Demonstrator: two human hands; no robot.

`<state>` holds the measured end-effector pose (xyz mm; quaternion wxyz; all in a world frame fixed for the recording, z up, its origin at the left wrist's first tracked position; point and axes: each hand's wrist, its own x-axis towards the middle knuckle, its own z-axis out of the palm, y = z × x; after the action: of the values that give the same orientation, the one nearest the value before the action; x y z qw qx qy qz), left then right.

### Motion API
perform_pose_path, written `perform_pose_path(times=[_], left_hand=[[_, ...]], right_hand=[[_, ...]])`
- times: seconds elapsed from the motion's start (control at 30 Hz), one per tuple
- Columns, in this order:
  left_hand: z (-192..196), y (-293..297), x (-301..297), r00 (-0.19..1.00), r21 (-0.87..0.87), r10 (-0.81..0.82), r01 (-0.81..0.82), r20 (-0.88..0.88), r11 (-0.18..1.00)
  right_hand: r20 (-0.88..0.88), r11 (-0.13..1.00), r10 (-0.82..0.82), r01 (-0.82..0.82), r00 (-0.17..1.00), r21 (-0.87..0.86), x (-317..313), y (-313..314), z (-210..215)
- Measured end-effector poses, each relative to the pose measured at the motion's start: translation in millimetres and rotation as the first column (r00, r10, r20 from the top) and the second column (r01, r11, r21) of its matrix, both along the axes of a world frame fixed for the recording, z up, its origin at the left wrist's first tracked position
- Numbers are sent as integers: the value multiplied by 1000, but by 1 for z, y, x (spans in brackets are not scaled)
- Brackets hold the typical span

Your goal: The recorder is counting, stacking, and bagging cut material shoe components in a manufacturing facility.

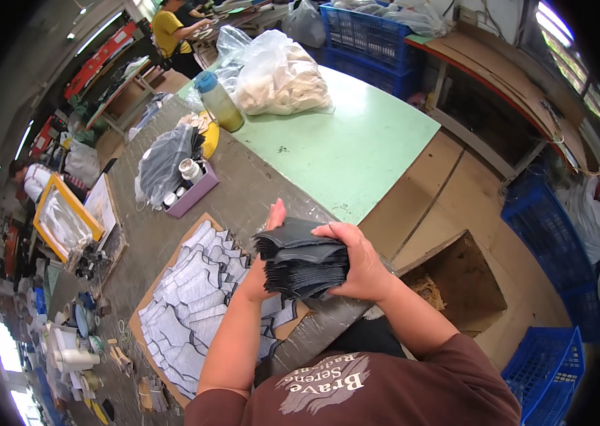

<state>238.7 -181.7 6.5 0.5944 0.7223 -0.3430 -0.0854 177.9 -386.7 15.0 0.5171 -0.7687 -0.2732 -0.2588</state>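
Between my two hands is a thick stack of dark grey cut fabric pieces [305, 255], its layered edges facing me. My left hand [256, 278] grips the stack's left side, fingertips showing above its far edge. My right hand [361, 261] is wrapped round the right side, thumb and fingers against the layers. Under and left of my left forearm, rows of light grey cut pieces with dark edges [190, 298] lie overlapping on a brown cardboard sheet [287, 328] on the table.
A purple box [195, 193] with jars and dark pieces stands beyond the cardboard. Farther back are a bottle with a blue lid [219, 103] and a plastic bag of pale pieces [282, 74]. An open carton [466, 284] is at right, near blue crates [545, 366]. Other people work in the background.
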Motion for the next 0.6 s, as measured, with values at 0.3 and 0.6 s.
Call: perform_pose_path(times=[0.3,0.6], left_hand=[[-18,3,-10,922,354,-56,-91,384,931],[14,-20,-6,886,376,-39,-157,463,913]], right_hand=[[-344,965,-134,43,929,-260,-12,-17,-29],[-430,999,-2,19,903,34,4,-6,-50]])
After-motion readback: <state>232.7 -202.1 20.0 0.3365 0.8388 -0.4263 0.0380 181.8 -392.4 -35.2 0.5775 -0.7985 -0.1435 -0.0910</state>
